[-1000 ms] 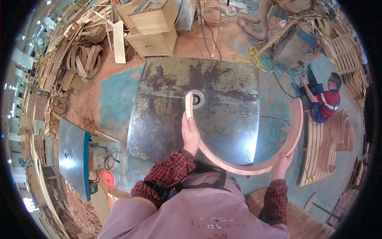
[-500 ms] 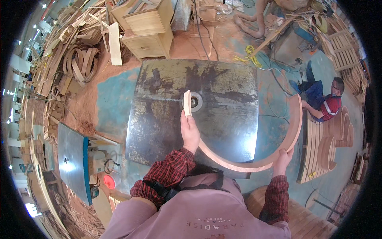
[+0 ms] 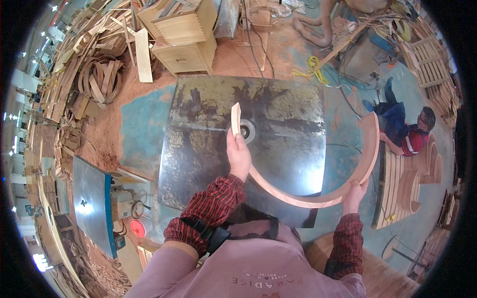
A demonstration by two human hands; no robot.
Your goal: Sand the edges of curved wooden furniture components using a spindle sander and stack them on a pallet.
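Both my hands hold a curved wooden piece (image 3: 308, 200), a pale U-shaped arc with its bow toward me. My left hand (image 3: 238, 158) is closed round it near its left end, close to the round spindle fitting (image 3: 243, 131) of the metal machine table (image 3: 198, 149). On the other side, my right hand (image 3: 354, 194) grips the arc's lower right bend, past the table's right edge. The right arm of the arc rises beyond that hand, over the floor. Whether the left end touches the fitting I cannot tell.
A person (image 3: 412, 134) sits at the right by a slatted pallet (image 3: 390, 184) bearing curved wooden parts (image 3: 410, 191). Wooden drawer cabinets (image 3: 184, 54) stand beyond the table. At left is a second machine table (image 3: 92, 201) near a red-lidded bucket (image 3: 138, 228). Cables and a yellow cord (image 3: 313, 72) lie on the floor.
The arc and both my hands have shifted slightly away from me. The right end has also moved a little to the right. The seated person has leaned farther right.
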